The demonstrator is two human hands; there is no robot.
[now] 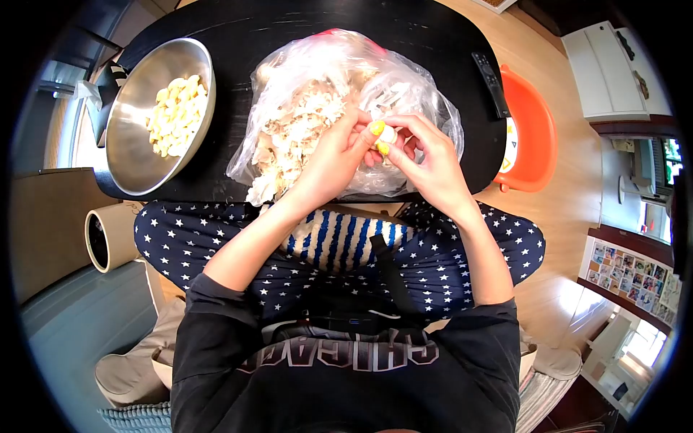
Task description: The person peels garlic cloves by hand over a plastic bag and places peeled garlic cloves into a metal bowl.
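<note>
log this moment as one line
left hand: holding clove | right hand: holding clove | bag: under hands, with husks | bowl: peeled cloves

a black remote control point(490, 84) lies near the right edge of a black tabletop point(433, 32), with a curved orange plastic tub point(538, 137) just beyond that edge, seen against a pale wooden floor point(570, 187); at far right, a white cabinet point(600, 68) and a board covered in small pictures point(635, 278) are in view, while at left a cream cylinder point(121, 242) shows its dark opening, near a beige cushion point(137, 364)
</note>
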